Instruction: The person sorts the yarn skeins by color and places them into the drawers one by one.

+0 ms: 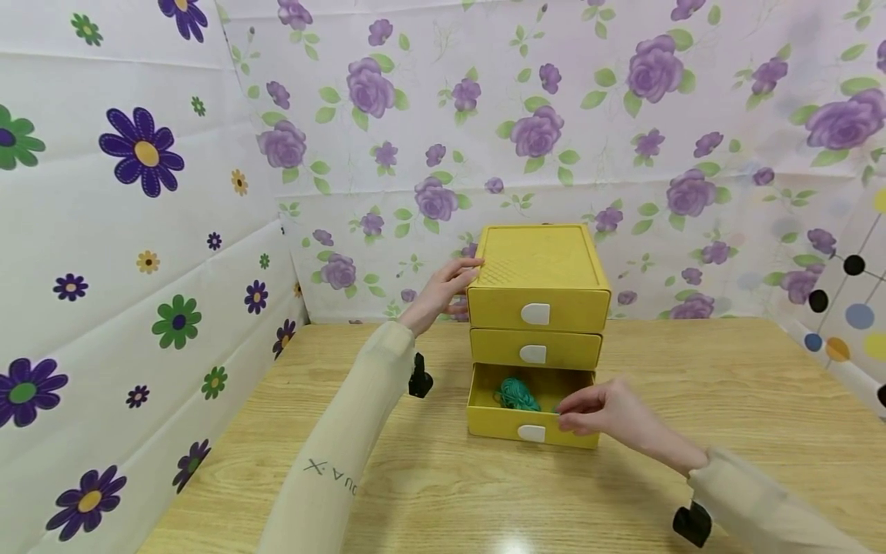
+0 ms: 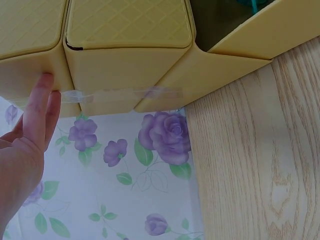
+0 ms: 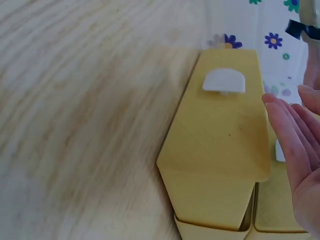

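Observation:
A yellow three-drawer box (image 1: 540, 308) stands on the wooden table, its bottom drawer (image 1: 501, 422) pulled out. Inside that drawer lies a ball of teal yarn (image 1: 517, 394), towards the left. My left hand (image 1: 443, 294) rests its extended fingers on the box's left side, near the top; the left wrist view shows those fingers (image 2: 37, 107) against the side wall. Over the right end of the open drawer's front edge is my right hand (image 1: 612, 415). Its fingers (image 3: 287, 135) look fairly straight in the right wrist view, and I see nothing held in them.
White tabs (image 1: 533, 433) mark the drawer fronts, and the upper two drawers are closed. Wooden tabletop (image 1: 692, 385) surrounds the box. A flowered sheet (image 1: 388, 154) hangs behind, with another (image 1: 104, 254) along the left. Black wrist mounts (image 1: 692, 525) sit on both sleeves.

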